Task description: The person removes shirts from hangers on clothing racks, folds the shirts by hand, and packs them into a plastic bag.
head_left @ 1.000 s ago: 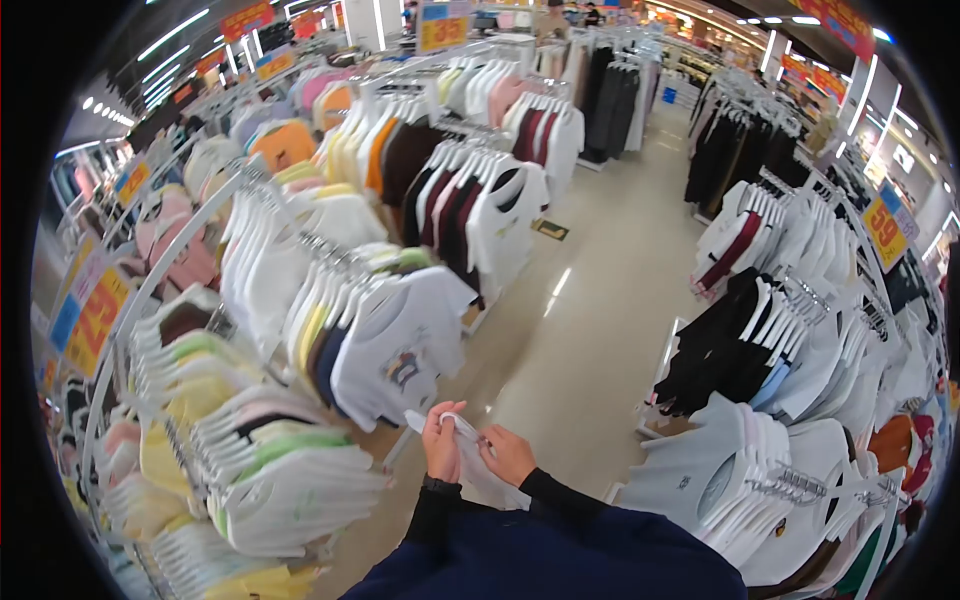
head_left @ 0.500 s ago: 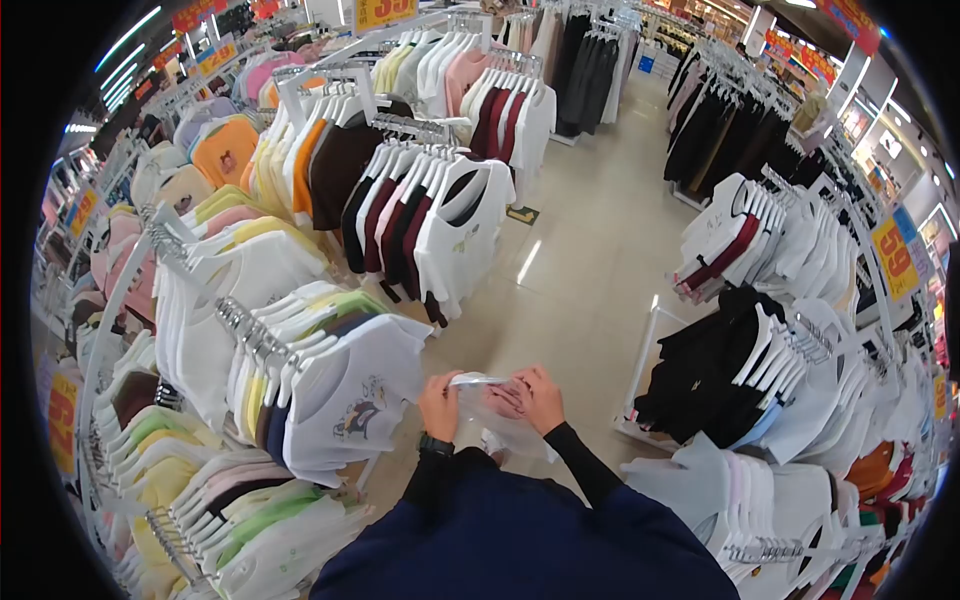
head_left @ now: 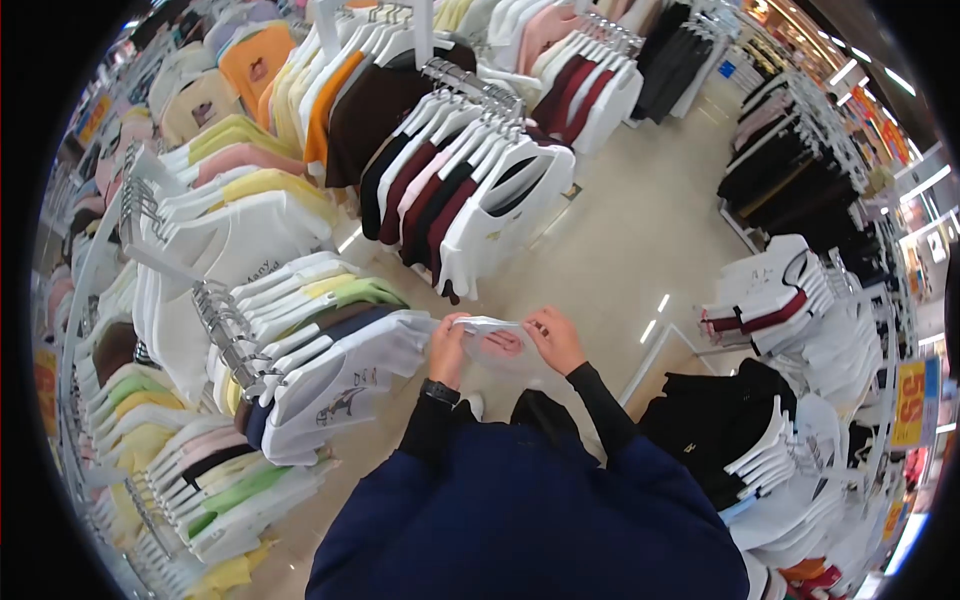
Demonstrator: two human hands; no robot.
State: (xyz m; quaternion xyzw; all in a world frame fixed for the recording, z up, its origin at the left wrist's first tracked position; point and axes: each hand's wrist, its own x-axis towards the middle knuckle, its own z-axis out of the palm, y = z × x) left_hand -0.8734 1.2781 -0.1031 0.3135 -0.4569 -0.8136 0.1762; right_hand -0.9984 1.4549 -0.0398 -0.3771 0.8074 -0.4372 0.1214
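Note:
Between my two hands a clear plastic bag [head_left: 498, 352] hangs in front of my chest, its top edge stretched level. Something pink shows through the plastic; I cannot make out what it is. My left hand [head_left: 447, 355] pinches the bag's left top corner, a dark watch on that wrist. At the right top corner, my right hand [head_left: 555, 338] grips the edge with fingers closed. A printed white T-shirt [head_left: 345, 400] on a rack hangs just left of my left hand.
Racks of T-shirts on white hangers [head_left: 230, 345] line the left side. Further ahead, a rack holds white and maroon shirts [head_left: 505, 215]. Black shirts [head_left: 700, 410] hang at right, beside a white rack base [head_left: 650, 365]. The tiled floor [head_left: 640, 220] runs between them.
My view has tilted down and turned left, so the racks sit differently. The bag's top edge is now pulled straighter between my hands, both still holding it.

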